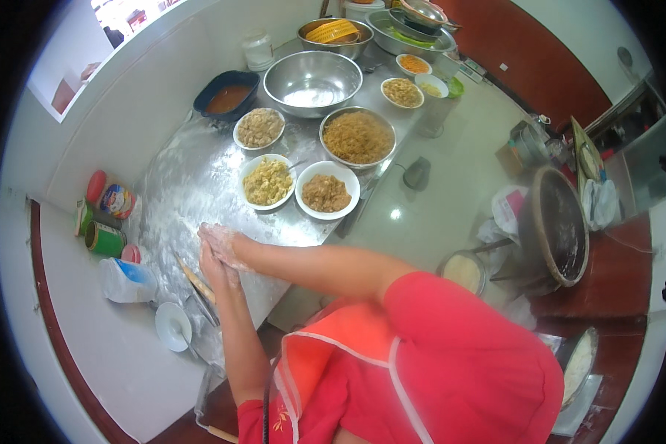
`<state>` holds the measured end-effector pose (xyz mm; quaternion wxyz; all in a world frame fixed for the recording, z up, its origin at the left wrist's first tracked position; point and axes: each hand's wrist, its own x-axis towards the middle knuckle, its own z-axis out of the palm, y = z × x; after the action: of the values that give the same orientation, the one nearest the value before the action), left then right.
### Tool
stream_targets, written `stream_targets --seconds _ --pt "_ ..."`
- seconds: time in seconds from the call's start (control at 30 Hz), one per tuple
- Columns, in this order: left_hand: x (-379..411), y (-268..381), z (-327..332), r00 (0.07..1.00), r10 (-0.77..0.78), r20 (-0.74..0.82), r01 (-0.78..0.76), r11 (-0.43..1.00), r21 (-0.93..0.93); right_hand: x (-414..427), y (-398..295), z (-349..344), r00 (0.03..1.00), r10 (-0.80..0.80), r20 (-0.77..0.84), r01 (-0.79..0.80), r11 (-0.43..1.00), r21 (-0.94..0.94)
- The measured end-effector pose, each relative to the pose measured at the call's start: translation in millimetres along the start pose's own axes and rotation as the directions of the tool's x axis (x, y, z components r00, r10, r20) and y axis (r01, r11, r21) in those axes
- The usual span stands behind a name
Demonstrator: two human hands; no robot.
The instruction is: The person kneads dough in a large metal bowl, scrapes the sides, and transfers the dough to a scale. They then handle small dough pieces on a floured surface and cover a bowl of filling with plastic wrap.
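Note:
Both of my hands are dusted with white powder and pressed together over the floury metal table. My right hand lies on top, across my left hand; whether anything is between the palms is hidden. Close to my left wrist, a wooden rolling pin rests on the table beside a flat metal tool. Beyond my hands stand a white plate of yellow crumbly filling and a white plate of brown minced filling.
Farther back are a bowl of brown shredded filling, an empty steel basin, a blue tub of reddish liquid and a bowl of pale chunks. A green can, plastic bag and white bowl line the wall side.

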<state>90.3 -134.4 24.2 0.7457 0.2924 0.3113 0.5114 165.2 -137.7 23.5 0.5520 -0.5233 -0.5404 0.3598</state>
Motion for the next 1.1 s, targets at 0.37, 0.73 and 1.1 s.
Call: stream_targets --seconds 0.37,0.73,1.1 --pt "18 -12 6 0.94 -0.252 -0.228 0.235 0.967 -0.099 -7 3 8 0.863 0.448 0.233 -0.458 0.5 0.736" --pt "-18 -7 32 0.996 0.041 -0.083 -0.042 0.999 -0.01 1 30 -1 0.987 0.08 0.137 -0.149 0.756 0.638" --pt "26 -13 25 0.928 -0.076 -0.365 0.105 0.993 0.061 1 -5 -21 0.939 0.299 0.171 -0.344 0.842 0.415"
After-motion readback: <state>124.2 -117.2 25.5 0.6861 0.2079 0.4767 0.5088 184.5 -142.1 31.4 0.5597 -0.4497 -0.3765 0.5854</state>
